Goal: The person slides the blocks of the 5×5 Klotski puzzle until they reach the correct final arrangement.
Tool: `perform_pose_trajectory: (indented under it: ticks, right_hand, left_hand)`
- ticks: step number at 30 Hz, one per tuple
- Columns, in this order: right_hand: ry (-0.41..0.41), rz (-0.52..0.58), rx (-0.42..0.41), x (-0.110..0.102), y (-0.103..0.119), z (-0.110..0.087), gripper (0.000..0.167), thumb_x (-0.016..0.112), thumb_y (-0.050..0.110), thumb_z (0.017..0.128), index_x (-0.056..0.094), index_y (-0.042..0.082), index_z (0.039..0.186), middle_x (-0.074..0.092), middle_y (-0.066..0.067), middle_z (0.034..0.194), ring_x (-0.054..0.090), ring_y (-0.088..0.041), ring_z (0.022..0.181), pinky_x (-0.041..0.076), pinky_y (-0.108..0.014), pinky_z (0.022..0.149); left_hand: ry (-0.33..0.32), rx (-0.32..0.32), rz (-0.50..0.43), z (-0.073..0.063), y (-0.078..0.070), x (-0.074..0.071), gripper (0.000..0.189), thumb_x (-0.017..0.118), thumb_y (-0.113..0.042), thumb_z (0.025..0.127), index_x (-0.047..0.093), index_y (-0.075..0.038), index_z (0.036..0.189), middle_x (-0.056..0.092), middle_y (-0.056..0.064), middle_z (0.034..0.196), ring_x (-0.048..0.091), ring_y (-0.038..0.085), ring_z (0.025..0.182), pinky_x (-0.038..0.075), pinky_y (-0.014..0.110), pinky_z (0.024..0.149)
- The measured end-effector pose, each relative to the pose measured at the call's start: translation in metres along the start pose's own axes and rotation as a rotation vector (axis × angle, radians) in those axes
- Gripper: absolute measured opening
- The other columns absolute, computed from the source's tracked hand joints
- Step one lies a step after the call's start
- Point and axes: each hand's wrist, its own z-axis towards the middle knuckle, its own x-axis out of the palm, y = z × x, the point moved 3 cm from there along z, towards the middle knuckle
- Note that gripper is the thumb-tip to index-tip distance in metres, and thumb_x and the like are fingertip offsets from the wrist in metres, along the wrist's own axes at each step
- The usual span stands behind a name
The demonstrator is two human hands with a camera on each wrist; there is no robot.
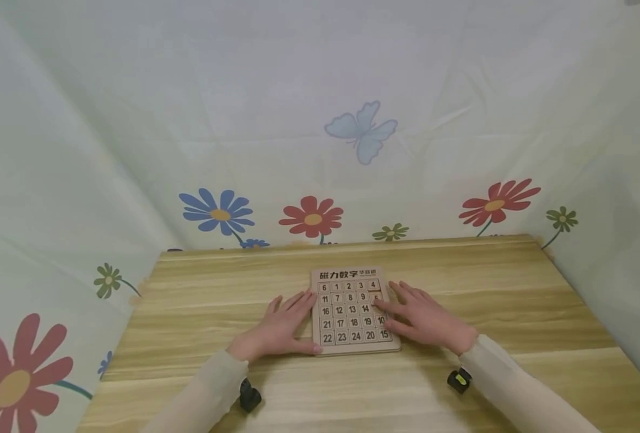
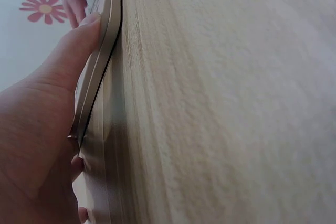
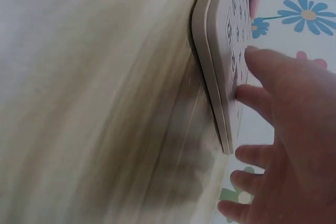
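Observation:
A wooden number sliding puzzle (image 1: 347, 349) lies flat on the table, its numbered tiles in a grid under a printed heading. My left hand (image 1: 276, 331) rests along its left side, fingers stretched out at the edge. In the left wrist view, the thumb (image 2: 84, 38) presses on the puzzle's rim (image 2: 102, 51). At the right side, my right hand (image 1: 428, 319) is spread, the index fingertip touching the puzzle just below the 5 tile (image 1: 376, 297). A thin brown gap shows above that tile. The slot under it, above the 10 tile (image 1: 381, 320), is mostly hidden by fingers.
The wood-grain table (image 1: 233, 276) extends on all sides of the puzzle. Behind it hangs a pale cloth (image 1: 266, 138) printed with flowers and a butterfly. Dark wrist devices sit at the left cuff (image 1: 249, 396) and the right cuff (image 1: 459, 380).

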Motion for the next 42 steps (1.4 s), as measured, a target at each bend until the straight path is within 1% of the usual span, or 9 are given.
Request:
perform_pose_trajectory:
  ticks: [5, 10, 15, 19, 23, 26, 34, 37, 42]
  right_hand:
    - [0.01, 0.022, 0.022, -0.001, -0.003, 0.005, 0.056, 0.057, 0.046, 0.106, 0.052, 0.019, 0.155, 0.031, -0.032, 0.163, 0.031, -0.054, 0.149, 0.028, -0.07, 0.117]
    - [0.029, 0.058, -0.071, -0.002, -0.006, -0.006, 0.049, 0.059, 0.041, 0.105, 0.059, 0.02, 0.15, 0.035, -0.03, 0.162, 0.039, -0.052, 0.145, 0.033, -0.069, 0.115]
    - [0.037, 0.122, -0.145, 0.001, -0.011, -0.016, 0.047, 0.063, 0.036, 0.104, 0.061, 0.018, 0.147, 0.031, -0.028, 0.165, 0.036, -0.05, 0.147, 0.032, -0.068, 0.117]
    - [0.013, 0.133, -0.132, 0.003, -0.013, -0.015, 0.049, 0.063, 0.038, 0.102, 0.061, 0.019, 0.148, 0.029, -0.029, 0.165, 0.032, -0.051, 0.149, 0.028, -0.07, 0.117]
    - [0.005, 0.077, -0.072, 0.006, -0.017, -0.009, 0.054, 0.06, 0.043, 0.104, 0.054, 0.023, 0.154, 0.026, -0.028, 0.167, 0.03, -0.05, 0.151, 0.027, -0.069, 0.119]
    - [0.015, 0.061, -0.065, 0.008, -0.017, -0.009, 0.054, 0.059, 0.045, 0.105, 0.053, 0.025, 0.155, 0.026, -0.027, 0.167, 0.031, -0.049, 0.151, 0.029, -0.067, 0.119]
    - [-0.018, 0.184, -0.251, 0.007, -0.009, -0.032, 0.033, 0.071, 0.031, 0.097, 0.075, 0.027, 0.129, 0.037, -0.025, 0.163, 0.037, -0.048, 0.147, 0.031, -0.068, 0.116]
    - [-0.025, 0.16, -0.233, 0.006, -0.008, -0.035, 0.037, 0.069, 0.033, 0.099, 0.071, 0.026, 0.135, 0.032, -0.026, 0.165, 0.035, -0.05, 0.148, 0.031, -0.069, 0.115]
    - [-0.016, 0.064, -0.128, 0.008, -0.008, -0.031, 0.049, 0.061, 0.042, 0.105, 0.058, 0.026, 0.151, 0.025, -0.026, 0.168, 0.032, -0.049, 0.15, 0.031, -0.067, 0.117]
  left_hand:
    - [0.0, 0.002, -0.005, 0.002, 0.0, 0.0, 0.12, 0.066, -0.079, 0.084, 0.015, -0.011, 0.168, 0.012, 0.006, 0.175, 0.015, 0.03, 0.16, 0.007, 0.067, 0.124]
    - [-0.005, 0.008, 0.0, 0.002, 0.001, 0.001, 0.12, 0.066, -0.079, 0.083, 0.015, -0.011, 0.168, 0.012, 0.007, 0.175, 0.015, 0.031, 0.16, 0.007, 0.068, 0.124]
    - [-0.018, 0.017, -0.035, 0.002, 0.003, 0.003, 0.121, 0.066, -0.08, 0.082, 0.016, -0.01, 0.168, 0.012, 0.008, 0.175, 0.015, 0.032, 0.16, 0.005, 0.069, 0.123]
    - [-0.029, 0.026, -0.041, 0.002, 0.006, 0.007, 0.122, 0.064, -0.083, 0.082, 0.016, -0.011, 0.168, 0.013, 0.007, 0.175, 0.015, 0.033, 0.16, 0.004, 0.07, 0.123]
    - [-0.039, 0.031, -0.042, 0.001, 0.005, 0.005, 0.121, 0.065, -0.081, 0.082, 0.018, -0.009, 0.167, 0.014, 0.009, 0.175, 0.016, 0.034, 0.16, 0.004, 0.07, 0.123]
    - [-0.035, 0.029, -0.041, 0.001, 0.003, 0.003, 0.12, 0.067, -0.079, 0.083, 0.019, -0.008, 0.167, 0.014, 0.01, 0.175, 0.016, 0.034, 0.16, 0.004, 0.07, 0.123]
    - [-0.012, 0.01, -0.02, -0.001, 0.0, 0.001, 0.12, 0.067, -0.078, 0.083, 0.017, -0.011, 0.168, 0.012, 0.006, 0.175, 0.016, 0.032, 0.16, 0.005, 0.069, 0.123]
    - [-0.006, 0.006, -0.006, -0.001, 0.0, 0.001, 0.12, 0.066, -0.079, 0.083, 0.016, -0.012, 0.168, 0.011, 0.005, 0.175, 0.015, 0.031, 0.16, 0.005, 0.068, 0.124]
    - [-0.008, 0.008, -0.002, -0.001, -0.001, 0.0, 0.119, 0.067, -0.078, 0.083, 0.016, -0.011, 0.168, 0.012, 0.006, 0.175, 0.016, 0.031, 0.16, 0.005, 0.069, 0.124]
